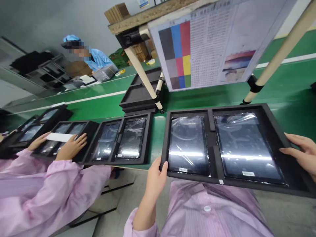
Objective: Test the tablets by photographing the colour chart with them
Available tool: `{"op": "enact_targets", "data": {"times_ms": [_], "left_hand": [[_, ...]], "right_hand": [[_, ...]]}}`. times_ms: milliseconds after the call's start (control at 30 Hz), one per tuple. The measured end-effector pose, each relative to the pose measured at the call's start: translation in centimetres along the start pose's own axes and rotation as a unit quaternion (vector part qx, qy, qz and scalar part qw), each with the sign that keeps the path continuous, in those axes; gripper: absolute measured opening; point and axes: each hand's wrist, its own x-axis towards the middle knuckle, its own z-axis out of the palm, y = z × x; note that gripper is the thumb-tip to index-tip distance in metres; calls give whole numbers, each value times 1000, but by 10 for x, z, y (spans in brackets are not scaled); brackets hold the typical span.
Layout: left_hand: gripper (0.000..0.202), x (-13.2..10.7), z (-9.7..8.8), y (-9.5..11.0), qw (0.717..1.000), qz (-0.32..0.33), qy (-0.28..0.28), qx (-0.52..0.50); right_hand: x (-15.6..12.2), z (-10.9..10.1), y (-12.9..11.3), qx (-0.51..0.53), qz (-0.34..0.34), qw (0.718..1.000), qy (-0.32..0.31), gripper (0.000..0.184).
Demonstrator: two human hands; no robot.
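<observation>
I hold a black foam tray [212,113] by both ends, its near edge past the green bench. My left hand [156,176] is closed on the tray's left near corner, thumb on top. My right hand [302,153] grips the right end, fingers lying over the rim. The tray carries two dark screens in clear plastic wrap, a smaller-looking one on the left [189,144] and a larger-looking one on the right [245,146]. Each has a small white label near its front edge.
Left of my tray lies another black tray [123,138] with two wrapped screens. A co-worker in a pink sleeve [49,184] rests both hands on further trays, by a white card [59,136]. Empty stacked trays [140,95], a colour chart [204,42] and frame posts stand behind.
</observation>
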Motion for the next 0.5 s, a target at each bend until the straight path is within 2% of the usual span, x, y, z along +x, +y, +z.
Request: {"op": "enact_targets", "data": {"times_ms": [67, 100, 167, 267, 367, 433, 500], "left_hand": [[45, -5, -2, 5, 999, -12, -32, 7], [46, -7, -3, 8, 999, -11, -39, 18], [47, -10, -4, 15, 998, 3, -47, 38], [47, -12, -2, 22, 996, 18, -57, 71], [46, -11, -5, 21, 988, 19, -75, 130], [42, -9, -13, 18, 975, 17, -119, 185], [41, -3, -22, 18, 956, 31, -160, 243]], "right_hand": [[-4, 3, -18, -4, 161, 987, 0, 67], [-7, 3, -27, -7, 214, 977, -4, 81], [-11, 0, -40, -2, 240, 971, -9, 94], [-10, -4, -40, 29, 217, 976, -11, 97], [-2, -6, -20, 26, 172, 984, -21, 90], [5, -8, -2, -6, 105, 994, -44, 81], [9, -11, 12, -81, -10, 995, -51, 76]]}}
